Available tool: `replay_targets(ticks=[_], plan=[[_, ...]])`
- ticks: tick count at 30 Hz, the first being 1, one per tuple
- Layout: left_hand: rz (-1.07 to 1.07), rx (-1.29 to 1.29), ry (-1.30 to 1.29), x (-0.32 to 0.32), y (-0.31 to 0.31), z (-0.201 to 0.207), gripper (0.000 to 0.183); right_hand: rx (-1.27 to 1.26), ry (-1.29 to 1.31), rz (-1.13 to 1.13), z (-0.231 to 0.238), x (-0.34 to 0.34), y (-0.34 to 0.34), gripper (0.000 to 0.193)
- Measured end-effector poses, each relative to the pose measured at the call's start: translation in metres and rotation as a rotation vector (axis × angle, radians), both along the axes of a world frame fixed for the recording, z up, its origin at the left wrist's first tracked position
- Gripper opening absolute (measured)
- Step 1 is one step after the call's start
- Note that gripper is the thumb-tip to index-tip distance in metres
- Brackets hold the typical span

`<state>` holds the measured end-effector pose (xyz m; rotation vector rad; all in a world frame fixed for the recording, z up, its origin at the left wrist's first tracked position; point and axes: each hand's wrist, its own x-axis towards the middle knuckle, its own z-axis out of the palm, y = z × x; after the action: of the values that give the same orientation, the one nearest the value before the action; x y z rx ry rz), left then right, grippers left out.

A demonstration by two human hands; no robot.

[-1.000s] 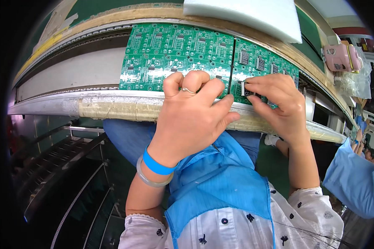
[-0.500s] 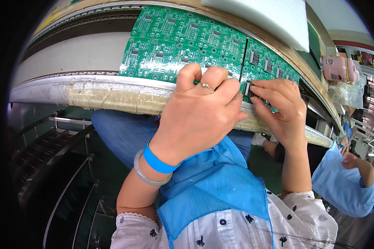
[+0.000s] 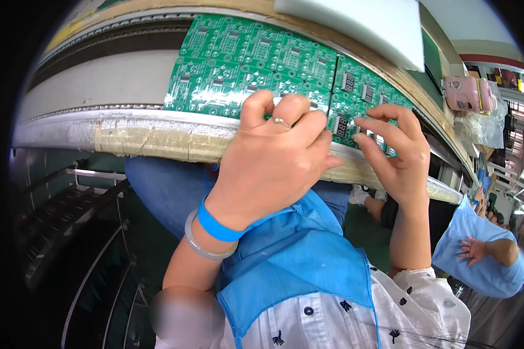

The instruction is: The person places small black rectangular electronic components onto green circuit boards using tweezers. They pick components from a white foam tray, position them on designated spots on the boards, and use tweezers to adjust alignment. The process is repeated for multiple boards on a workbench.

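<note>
Two green circuit board panels lie end to end along the rail. My left hand [image 3: 276, 157] is curled over the front edge of the left panel [image 3: 215, 67]; whatever its fingers hold is hidden. At the right panel [image 3: 336, 109], my right hand [image 3: 399, 154] has thumb and forefinger around a small black digit display, which they partly cover. Just left of those fingertips a digit display [image 3: 342, 126] sits on the board. Farther back on the same panel stand more displays, among them one digit display [image 3: 348, 82] at the left.
A taped pale rail [image 3: 157, 132] runs along the front. White foam [image 3: 355, 26] lies behind the boards. At the right are a pink case [image 3: 467, 94] and another person in a blue garment [image 3: 477, 264]. A metal rack [image 3: 78, 189] stands below left.
My right fingers have left the display at the panel's front left corner and moved slightly right to the neighbouring one. My left hand stays curled. The other person's arm has shifted.
</note>
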<state>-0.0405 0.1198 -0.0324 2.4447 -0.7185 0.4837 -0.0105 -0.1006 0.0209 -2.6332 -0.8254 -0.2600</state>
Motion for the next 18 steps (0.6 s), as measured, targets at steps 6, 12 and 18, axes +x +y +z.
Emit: replay_targets(ticks=[6, 12, 18], plan=[[0.002, 0.005, 0.011, -0.001, 0.002, 0.003, 0.031, 0.11, -0.103, -0.032, -0.013, -0.019, -0.014, 0.016], [-0.008, 0.073, -0.054, 0.005, -0.009, 0.012, 0.03, 0.106, -0.148, 0.004, -0.027, -0.031, -0.003, 0.036], [-0.019, 0.143, -0.124, 0.003, -0.006, 0.001, 0.026, 0.197, -0.187, -0.012, -0.052, -0.027, 0.005, 0.036]])
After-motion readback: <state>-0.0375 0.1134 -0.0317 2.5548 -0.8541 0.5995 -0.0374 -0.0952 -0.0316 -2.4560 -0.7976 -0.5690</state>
